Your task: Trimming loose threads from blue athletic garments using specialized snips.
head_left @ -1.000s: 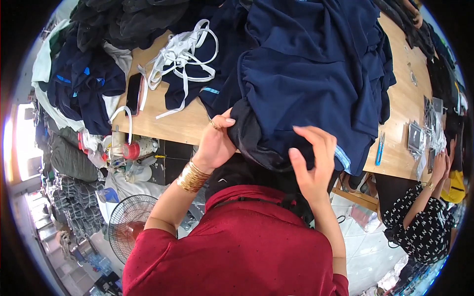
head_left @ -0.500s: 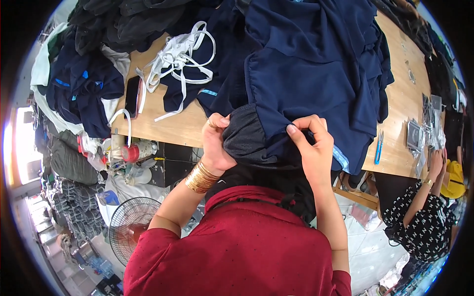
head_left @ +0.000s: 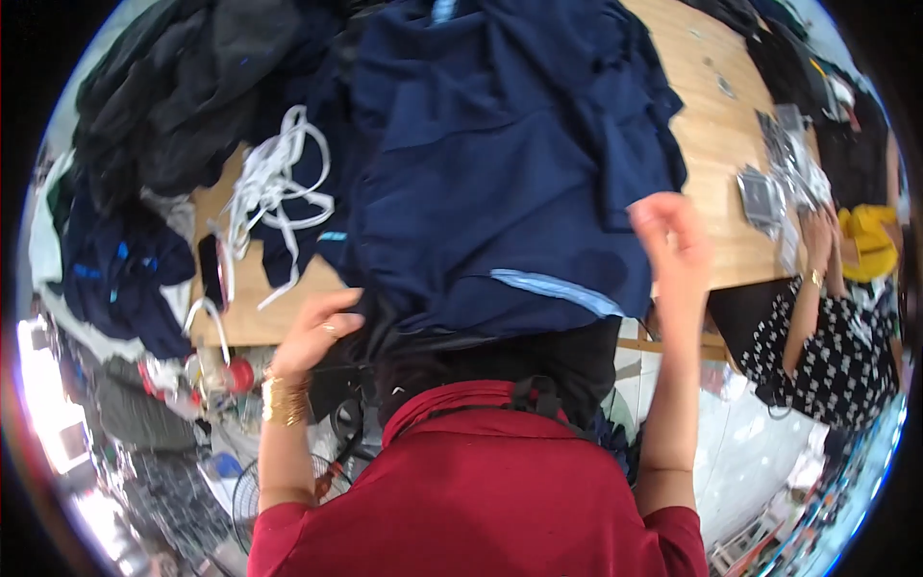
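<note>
A navy blue garment [head_left: 481,192] is spread over the near part of the table, with a light blue strip [head_left: 558,291] along its near edge. Beside its lower left corner, where dark gathered fabric [head_left: 380,317] shows, is my left hand [head_left: 312,332]. Its fingers reach toward the fabric, slightly apart, and I see nothing in them. Over the table at the garment's right edge, my right hand [head_left: 678,245] is raised, fingers bent and smeared by motion. Whether it holds anything is unclear.
White tape [head_left: 284,183] lies tangled left of the garment, near a phone [head_left: 212,272]. Dark fabric piles [head_left: 192,96] cover the far left. Clear packets [head_left: 764,200] lie to the right, by a co-worker's hands [head_left: 817,240]. A fan [head_left: 248,495] stands below left.
Both hands have parted from the garment, left hand leftward, right hand rightward. The garment lies flatter, its light blue strip more exposed. The blue snips at the right no longer show. The view has shifted.
</note>
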`<state>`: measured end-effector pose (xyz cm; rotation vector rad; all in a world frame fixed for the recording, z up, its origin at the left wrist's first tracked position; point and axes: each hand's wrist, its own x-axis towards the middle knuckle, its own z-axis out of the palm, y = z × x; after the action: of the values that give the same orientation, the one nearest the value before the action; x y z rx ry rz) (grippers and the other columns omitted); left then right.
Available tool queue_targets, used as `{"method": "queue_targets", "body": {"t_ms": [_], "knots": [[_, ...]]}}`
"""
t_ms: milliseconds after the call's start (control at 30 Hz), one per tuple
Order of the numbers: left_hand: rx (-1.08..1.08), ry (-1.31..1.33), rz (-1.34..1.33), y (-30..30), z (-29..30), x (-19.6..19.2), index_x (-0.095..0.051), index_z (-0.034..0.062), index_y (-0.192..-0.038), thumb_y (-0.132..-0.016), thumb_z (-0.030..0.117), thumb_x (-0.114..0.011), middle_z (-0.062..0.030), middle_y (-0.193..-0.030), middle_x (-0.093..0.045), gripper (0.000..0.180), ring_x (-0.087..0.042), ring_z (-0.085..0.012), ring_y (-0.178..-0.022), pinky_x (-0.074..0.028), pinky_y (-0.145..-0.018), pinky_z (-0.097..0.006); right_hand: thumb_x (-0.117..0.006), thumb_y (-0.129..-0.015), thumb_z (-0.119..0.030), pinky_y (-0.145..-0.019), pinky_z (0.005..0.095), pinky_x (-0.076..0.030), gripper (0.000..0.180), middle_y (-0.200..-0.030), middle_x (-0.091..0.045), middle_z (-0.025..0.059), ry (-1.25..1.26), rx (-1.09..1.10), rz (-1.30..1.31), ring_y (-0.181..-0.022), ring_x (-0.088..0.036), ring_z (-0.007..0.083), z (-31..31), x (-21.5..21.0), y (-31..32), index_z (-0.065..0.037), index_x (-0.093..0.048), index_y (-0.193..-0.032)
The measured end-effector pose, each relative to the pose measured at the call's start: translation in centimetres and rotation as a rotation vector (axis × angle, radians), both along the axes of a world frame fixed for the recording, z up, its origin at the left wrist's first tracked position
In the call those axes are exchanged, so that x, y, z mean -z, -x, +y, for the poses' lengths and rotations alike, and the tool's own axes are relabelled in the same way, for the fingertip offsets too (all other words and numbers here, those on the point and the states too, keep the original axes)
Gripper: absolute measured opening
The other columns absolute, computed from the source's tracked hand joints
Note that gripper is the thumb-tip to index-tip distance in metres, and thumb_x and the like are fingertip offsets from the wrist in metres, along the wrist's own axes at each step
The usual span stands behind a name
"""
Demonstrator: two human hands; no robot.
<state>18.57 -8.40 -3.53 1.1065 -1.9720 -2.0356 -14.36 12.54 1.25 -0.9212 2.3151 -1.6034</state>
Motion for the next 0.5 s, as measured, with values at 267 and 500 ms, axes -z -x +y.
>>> {"method": "queue_targets", "body": {"t_ms": [267,500], "knots": [[-0.223,0.179,0.023,6.5,-2.5,1.3,-0.048,0.0058,-0.123,-0.095,0.030,-0.045,-0.0047,-0.117,-0.054,0.037,-0.050,-0.0140,-0.108,-0.039,-0.090,-0.028,-0.067,-0.065,-0.009,-0.097,0.0418,-0.031,0.056,-0.117,-0.049,0.0120,-0.426,0.043,0.600,-0.110,-0.046,0.0314,2.8,7.2,3.1,-0.015,-0.050,-0.118],[-0.278,-0.331,0.157,8.7,-3.3,2.1,-0.054,0.0077,-0.117,-0.091,0.042,-0.048,0.0004,-0.117,-0.056,0.044,-0.051,-0.0127,-0.104,-0.037,-0.087,-0.030,-0.054,-0.090,-0.023,-0.073,0.0225,-0.040,0.026,-0.083,-0.059,0.0000,0.487,0.328,-0.436,-0.077,-0.052,0.0096,3.3,5.7,11.3,0.002,-0.060,-0.095]]}}
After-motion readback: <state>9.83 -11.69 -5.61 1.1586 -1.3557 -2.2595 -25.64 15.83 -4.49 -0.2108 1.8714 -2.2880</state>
